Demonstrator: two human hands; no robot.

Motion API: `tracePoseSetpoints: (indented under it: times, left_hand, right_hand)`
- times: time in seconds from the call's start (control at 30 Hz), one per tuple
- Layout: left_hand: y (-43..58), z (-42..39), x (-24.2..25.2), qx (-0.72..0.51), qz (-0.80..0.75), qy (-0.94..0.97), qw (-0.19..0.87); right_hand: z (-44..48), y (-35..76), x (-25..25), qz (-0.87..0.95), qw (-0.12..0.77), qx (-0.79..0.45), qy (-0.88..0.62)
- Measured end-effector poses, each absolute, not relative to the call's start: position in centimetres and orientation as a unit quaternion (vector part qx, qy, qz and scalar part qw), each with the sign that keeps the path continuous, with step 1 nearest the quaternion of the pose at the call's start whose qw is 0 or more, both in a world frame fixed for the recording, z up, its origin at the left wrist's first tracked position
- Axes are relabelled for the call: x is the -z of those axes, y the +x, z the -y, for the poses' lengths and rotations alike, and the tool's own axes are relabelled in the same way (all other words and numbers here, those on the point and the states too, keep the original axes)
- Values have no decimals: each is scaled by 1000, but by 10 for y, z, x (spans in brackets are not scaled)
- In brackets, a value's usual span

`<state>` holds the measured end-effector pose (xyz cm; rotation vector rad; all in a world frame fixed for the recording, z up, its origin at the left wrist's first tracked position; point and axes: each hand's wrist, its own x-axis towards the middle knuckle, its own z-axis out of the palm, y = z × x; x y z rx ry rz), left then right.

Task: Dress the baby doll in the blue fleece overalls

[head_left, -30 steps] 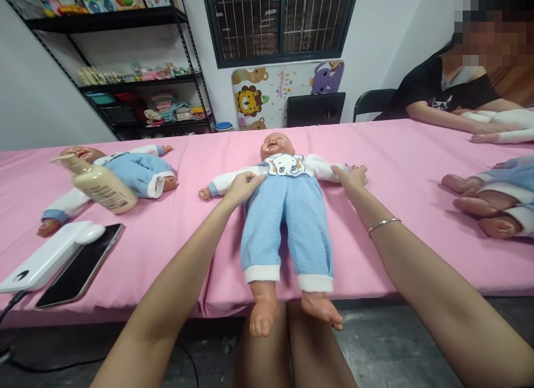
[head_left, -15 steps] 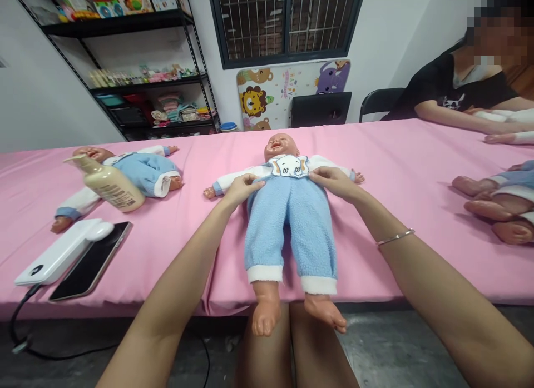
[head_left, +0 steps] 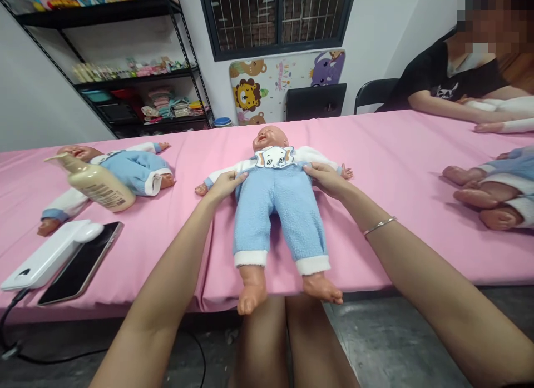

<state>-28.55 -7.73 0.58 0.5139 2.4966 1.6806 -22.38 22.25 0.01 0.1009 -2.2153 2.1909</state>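
A baby doll (head_left: 270, 138) lies on its back on the pink-covered table, head away from me. It wears a white long-sleeved top with a cat- or elephant-like face patch (head_left: 275, 158) and fluffy light-blue trousers (head_left: 256, 221) with white cuffs. My left hand (head_left: 225, 187) pinches the blue cloth at the waist on the left side. On the opposite side, my right hand (head_left: 327, 179), with a bangle on that wrist, grips the waist between thumb and fingers. The doll's bare feet reach the near table edge, above my knees.
At left are another dressed doll (head_left: 129, 168), a pump bottle (head_left: 98, 185), a white handheld device (head_left: 45, 254) with a cable, and a phone (head_left: 81, 265). More doll legs (head_left: 479, 196) lie at right. A co-worker (head_left: 446, 82) sits at the far right. Shelves (head_left: 133, 79) stand behind.
The camera view has shifted slightly. The doll's feet have moved a little away from me, against the table edge. Both hands keep their hold at the waist.
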Motion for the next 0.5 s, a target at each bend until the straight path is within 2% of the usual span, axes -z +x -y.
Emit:
tracePoseSetpoints:
  times: [0.1,0.2,0.27,0.4,0.5]
  left_hand:
    - [-282,68,-5,-570,-800,179,49]
    - [-277,51,-6,-633,-760,148,-9]
    - [-276,44,-6,-671,-728,140,-12]
    - [-285,53,0,-700,-697,147,46]
    - [-297,67,6,-695,-707,130,17]
  right_hand:
    - [-213,-228,8,659,-33,-751,8]
    - [-205,-233,15,617,-7,-787,27]
    - [-203,-236,17,597,7,-801,33]
    - [-211,-239,15,598,-23,-801,16]
    - [-224,-241,9,626,-19,-779,7]
